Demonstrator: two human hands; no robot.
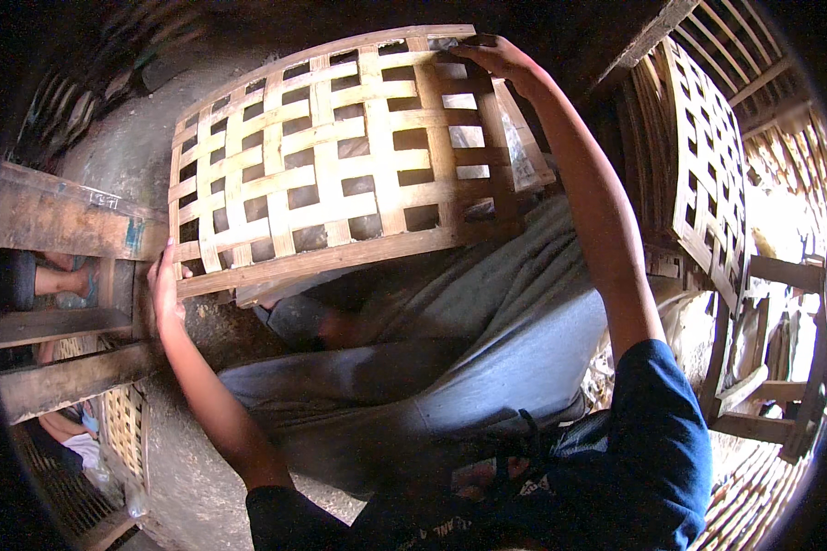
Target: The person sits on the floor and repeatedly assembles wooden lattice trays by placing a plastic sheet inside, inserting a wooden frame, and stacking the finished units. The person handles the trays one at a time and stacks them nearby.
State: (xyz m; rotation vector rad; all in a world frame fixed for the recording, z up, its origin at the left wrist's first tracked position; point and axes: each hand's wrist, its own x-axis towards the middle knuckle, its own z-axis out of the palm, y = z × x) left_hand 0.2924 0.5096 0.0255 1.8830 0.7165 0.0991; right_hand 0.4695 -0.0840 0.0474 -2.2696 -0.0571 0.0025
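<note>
A rectangular woven bamboo panel (377, 119) with a pale wooden frame is held up in front of me, tilted, with light falling on its middle. My left hand (164, 286) is closed around its near left corner, the fingers partly behind the frame. At the far right corner, my right hand (498, 57) grips the frame's edge. Beneath the panel, grey-blue cloth (487, 358) covers my legs. Part of another flat framed piece (524, 156) shows behind the panel's right edge, its shape mostly hidden.
On the right stands a stack of similar woven panels (708, 151), beside a wooden frame (781, 275). A wooden bench (64, 216) is at the left, with another person's foot (64, 283) below it. Another woven panel (124, 436) and a person's arm (62, 424) show at lower left.
</note>
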